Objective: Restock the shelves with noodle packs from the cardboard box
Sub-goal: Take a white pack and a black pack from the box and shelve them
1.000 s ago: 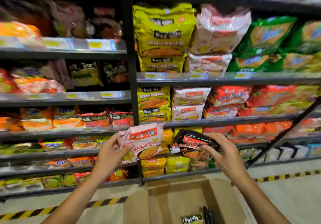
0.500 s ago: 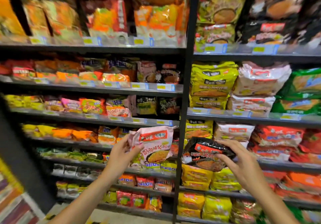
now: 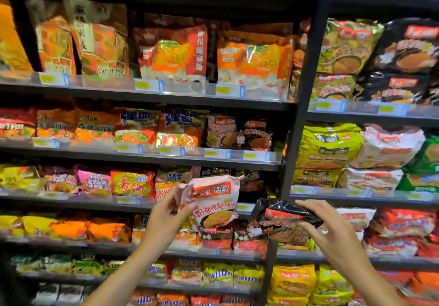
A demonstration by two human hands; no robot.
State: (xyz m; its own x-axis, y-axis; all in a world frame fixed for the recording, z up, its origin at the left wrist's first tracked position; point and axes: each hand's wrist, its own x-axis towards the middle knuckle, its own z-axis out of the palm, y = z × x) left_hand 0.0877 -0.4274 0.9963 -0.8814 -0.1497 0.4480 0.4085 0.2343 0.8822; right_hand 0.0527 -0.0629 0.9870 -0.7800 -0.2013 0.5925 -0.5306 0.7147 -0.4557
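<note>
My left hand (image 3: 165, 220) grips a pink noodle pack (image 3: 211, 202) by its left edge, held upright in front of the shelves. My right hand (image 3: 326, 228) holds a black noodle pack (image 3: 280, 220) from its right side, tilted nearly flat. Both packs hang in the air just left and right of the black upright post (image 3: 301, 125). On the shelf above, matching pink (image 3: 219, 131) and black (image 3: 257, 134) packs stand side by side at the right end. The cardboard box is out of view.
Black metal shelves (image 3: 147, 96) packed with noodle bags fill the whole view, with price labels along the front rails. Large yellow (image 3: 327, 149), white and green multipacks sit in the right bay. A dark gap shows behind the pink pack on the third shelf.
The view has swung up and left, so the cardboard box and floor have dropped out of sight. Both hands have risen with their packs and still hold them.
</note>
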